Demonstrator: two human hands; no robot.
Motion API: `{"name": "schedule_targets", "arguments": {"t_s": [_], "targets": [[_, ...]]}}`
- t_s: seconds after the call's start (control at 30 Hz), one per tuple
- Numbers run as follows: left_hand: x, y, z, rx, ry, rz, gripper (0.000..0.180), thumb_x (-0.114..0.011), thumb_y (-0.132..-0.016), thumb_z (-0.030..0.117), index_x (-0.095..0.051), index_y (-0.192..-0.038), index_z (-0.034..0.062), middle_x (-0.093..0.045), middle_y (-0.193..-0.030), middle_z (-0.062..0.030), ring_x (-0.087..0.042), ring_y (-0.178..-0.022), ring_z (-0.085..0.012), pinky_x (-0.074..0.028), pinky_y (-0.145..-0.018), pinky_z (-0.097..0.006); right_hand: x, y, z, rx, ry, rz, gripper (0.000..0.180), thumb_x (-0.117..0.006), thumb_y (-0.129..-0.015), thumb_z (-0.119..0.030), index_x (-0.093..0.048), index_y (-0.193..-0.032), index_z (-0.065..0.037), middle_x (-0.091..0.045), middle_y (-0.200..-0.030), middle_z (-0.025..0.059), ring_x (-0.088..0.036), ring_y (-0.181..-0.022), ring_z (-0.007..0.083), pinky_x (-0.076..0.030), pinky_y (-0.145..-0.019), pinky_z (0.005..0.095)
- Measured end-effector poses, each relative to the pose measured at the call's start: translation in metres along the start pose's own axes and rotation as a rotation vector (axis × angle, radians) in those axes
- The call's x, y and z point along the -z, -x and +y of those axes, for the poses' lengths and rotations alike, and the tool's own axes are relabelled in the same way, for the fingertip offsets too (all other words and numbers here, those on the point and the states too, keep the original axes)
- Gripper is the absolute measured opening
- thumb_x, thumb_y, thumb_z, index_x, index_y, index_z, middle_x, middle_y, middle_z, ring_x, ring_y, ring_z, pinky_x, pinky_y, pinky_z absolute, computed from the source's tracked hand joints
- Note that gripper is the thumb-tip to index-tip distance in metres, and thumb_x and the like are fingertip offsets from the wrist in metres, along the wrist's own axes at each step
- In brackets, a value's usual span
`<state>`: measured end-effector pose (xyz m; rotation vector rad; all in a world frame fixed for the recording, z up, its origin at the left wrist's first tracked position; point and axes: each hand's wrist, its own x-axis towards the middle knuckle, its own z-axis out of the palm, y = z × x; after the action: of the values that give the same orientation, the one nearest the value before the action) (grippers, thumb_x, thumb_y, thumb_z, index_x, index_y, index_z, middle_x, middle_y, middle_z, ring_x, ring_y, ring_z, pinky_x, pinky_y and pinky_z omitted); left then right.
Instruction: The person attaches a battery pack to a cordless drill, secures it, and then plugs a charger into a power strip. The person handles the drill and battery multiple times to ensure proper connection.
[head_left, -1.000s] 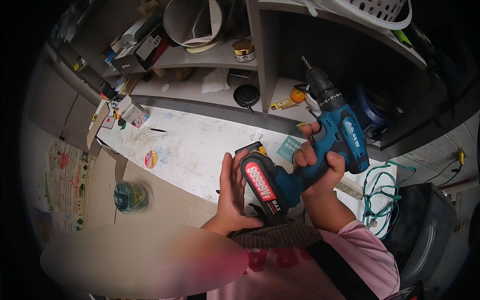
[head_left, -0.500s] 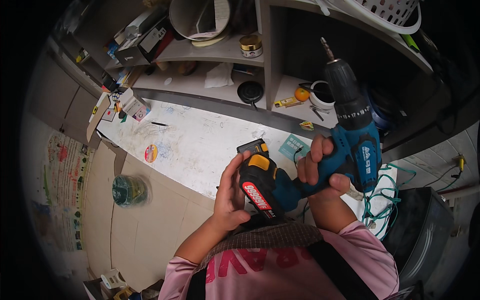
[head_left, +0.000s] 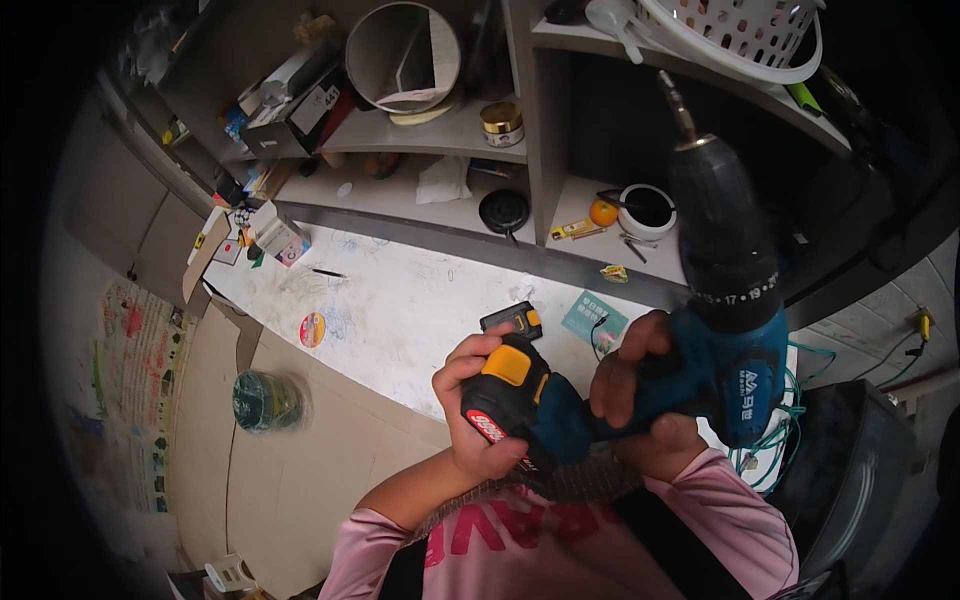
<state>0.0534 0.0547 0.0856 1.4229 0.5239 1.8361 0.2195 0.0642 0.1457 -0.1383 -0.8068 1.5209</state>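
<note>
A blue and black cordless drill (head_left: 735, 370) is held up over the table's near edge, its bit (head_left: 677, 108) pointing away from me toward the shelves. My right hand (head_left: 625, 375) is closed round the drill's handle. At the handle's base sits a black battery pack (head_left: 497, 393) with a yellow button and a red label. My left hand (head_left: 468, 435) grips this pack, fingers at its far side and thumb across the label. Just beyond the left hand, a second black and yellow battery pack (head_left: 515, 318) lies on the white tabletop (head_left: 400, 310).
Beside the loose pack lies a teal card (head_left: 594, 318). A pen (head_left: 328, 273) and a small box (head_left: 279, 234) are farther left. Shelves behind hold a round mirror (head_left: 403, 60), a jar (head_left: 501, 124) and a white basket (head_left: 740, 35). A green-tinted container (head_left: 265, 402) stands lower left; green cable (head_left: 790, 400) hangs right.
My left thumb has moved up onto the battery pack's label, covering part of it. The drill has tilted and come closer to view, and the loose pack now shows more fully.
</note>
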Motion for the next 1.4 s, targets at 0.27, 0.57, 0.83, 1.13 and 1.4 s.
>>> {"name": "schedule_targets", "arguments": {"t_s": [0.27, 0.57, 0.83, 1.13, 1.4], "targets": [[0.007, -0.003, 0.009, -0.259, -0.293, -0.211, 0.080, -0.083, -0.062, 0.036, -0.040, -0.123, 0.0075, -0.037, -0.129, -0.0209, -0.035, -0.125, -0.0444, -0.032, -0.101, -0.053, 0.043, -0.053, 0.022, 0.169, -0.415, -0.517, 0.053, -0.067, -0.070, -0.015, -0.046, -0.115, 0.004, -0.052, -0.103, 0.0150, -0.062, -0.054, 0.0142, -0.051, -0.050, 0.0272], [0.002, -0.023, 0.024, -0.043, -0.260, -0.426, 0.081, -0.087, -0.057, 0.025, -0.046, -0.124, 0.0027, -0.039, -0.131, -0.0217, -0.045, -0.118, -0.0349, -0.041, -0.096, -0.040, 0.069, -0.053, 0.038, -0.074, -0.893, -0.440, 0.052, -0.065, -0.067, -0.014, -0.049, -0.113, 0.004, -0.050, -0.097, 0.0125, -0.060, -0.057, 0.0162, -0.049, -0.053, 0.0301], [-0.001, -0.038, 0.022, 0.266, -0.375, -0.369, 0.067, -0.082, -0.059, 0.007, -0.052, -0.119, 0.0029, -0.047, -0.118, -0.0121, -0.050, -0.107, -0.0250, -0.041, -0.092, -0.032, 0.081, -0.046, 0.056, -0.312, -1.105, -0.079, 0.054, -0.062, -0.068, -0.015, -0.047, -0.117, -0.001, -0.052, -0.102, 0.0080, -0.053, -0.058, 0.0118, -0.045, -0.058, 0.0270], [0.016, -0.042, 0.005, 0.725, 0.159, -0.098, 0.054, -0.081, -0.067, 0.009, -0.048, -0.110, 0.0013, -0.055, -0.101, -0.0034, -0.053, -0.092, -0.0090, -0.043, -0.082, -0.022, 0.081, -0.038, 0.074, -0.440, -1.022, 0.271, 0.047, -0.057, -0.073, -0.018, -0.045, -0.116, -0.001, -0.050, -0.105, 0.0095, -0.051, -0.065, 0.0097, -0.046, -0.067, 0.0247], [0.028, -0.015, -0.004, 0.521, 0.056, -0.187, 0.054, -0.085, -0.059, 0.005, -0.049, -0.099, 0.0037, -0.048, -0.109, -0.0089, -0.050, -0.099, -0.0157, -0.040, -0.087, -0.026, 0.084, -0.039, 0.069, -0.512, -0.870, 0.177, 0.050, -0.056, -0.073, -0.021, -0.044, -0.115, 0.002, -0.050, -0.104, 0.0113, -0.050, -0.063, 0.0089, -0.044, -0.061, 0.0217]]}}
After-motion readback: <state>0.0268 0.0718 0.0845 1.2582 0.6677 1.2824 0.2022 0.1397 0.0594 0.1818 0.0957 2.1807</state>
